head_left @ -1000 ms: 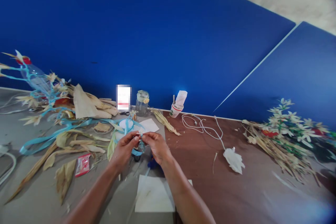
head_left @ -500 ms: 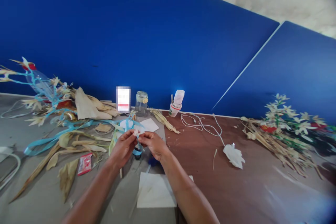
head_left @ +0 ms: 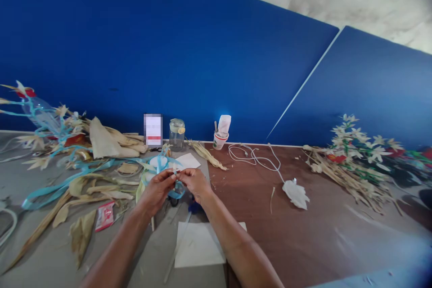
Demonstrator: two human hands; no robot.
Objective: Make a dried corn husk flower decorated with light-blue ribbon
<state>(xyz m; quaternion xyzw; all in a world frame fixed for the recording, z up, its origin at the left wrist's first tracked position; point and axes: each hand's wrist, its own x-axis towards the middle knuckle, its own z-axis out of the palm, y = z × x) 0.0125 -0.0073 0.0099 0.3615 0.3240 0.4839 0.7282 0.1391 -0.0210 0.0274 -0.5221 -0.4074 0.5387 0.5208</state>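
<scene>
My left hand (head_left: 159, 191) and my right hand (head_left: 196, 183) meet over the grey table, fingertips pinched close together. Between them is a strip of light blue ribbon (head_left: 180, 188), looping down below the fingers, with a small pale piece at the tips too covered to name. Just behind, a white roll (head_left: 158, 162) carries more blue ribbon. Something dark blue (head_left: 194, 206) lies under my right wrist. A white sheet (head_left: 199, 252) is partly covered by my right forearm.
Dried corn husks (head_left: 104, 139) and a blue-wrapped plastic bottle (head_left: 42, 110) crowd the left. Further back stand a glass jar (head_left: 177, 135) and a paper cup (head_left: 220, 140). A white cable (head_left: 254, 157), crumpled tissue (head_left: 296, 194) and white husk flowers (head_left: 357, 139) are to the right.
My fingers have drawn closer together over the pale piece, and the blue ribbon now bulges out in a loop below the right fingers. The view has turned slightly right.
</scene>
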